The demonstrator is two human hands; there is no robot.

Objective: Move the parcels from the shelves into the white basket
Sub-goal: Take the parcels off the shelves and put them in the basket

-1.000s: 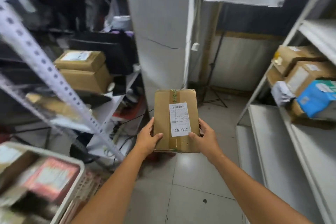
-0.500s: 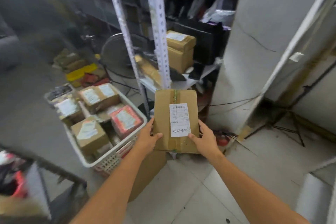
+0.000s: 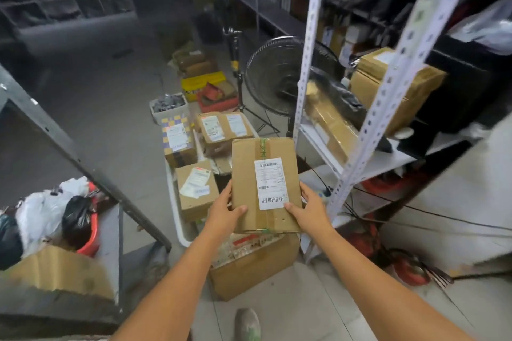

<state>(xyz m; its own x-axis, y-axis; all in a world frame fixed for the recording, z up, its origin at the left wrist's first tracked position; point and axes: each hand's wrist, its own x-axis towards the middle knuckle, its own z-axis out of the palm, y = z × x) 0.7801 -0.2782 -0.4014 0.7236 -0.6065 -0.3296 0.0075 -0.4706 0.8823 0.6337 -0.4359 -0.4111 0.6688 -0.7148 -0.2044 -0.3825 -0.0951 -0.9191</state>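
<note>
Currently both hands hold one cardboard parcel (image 3: 266, 185), label side up, over the near right end of the white basket (image 3: 181, 232). Left hand (image 3: 221, 212) grips the lower left edge with its thumb on the top face and its fingers hidden underneath. Right hand (image 3: 310, 212) does the same on the lower right edge. Most of the parcel sticks out forward past both grips. Other labelled parcels (image 3: 196, 191) lie in the basket. A white shelf (image 3: 368, 163) stands just to the right.

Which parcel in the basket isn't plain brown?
The checkered parcel at the far left of the basket: its top shows blue-and-yellow squares, while the others there are plain brown cardboard.
</note>
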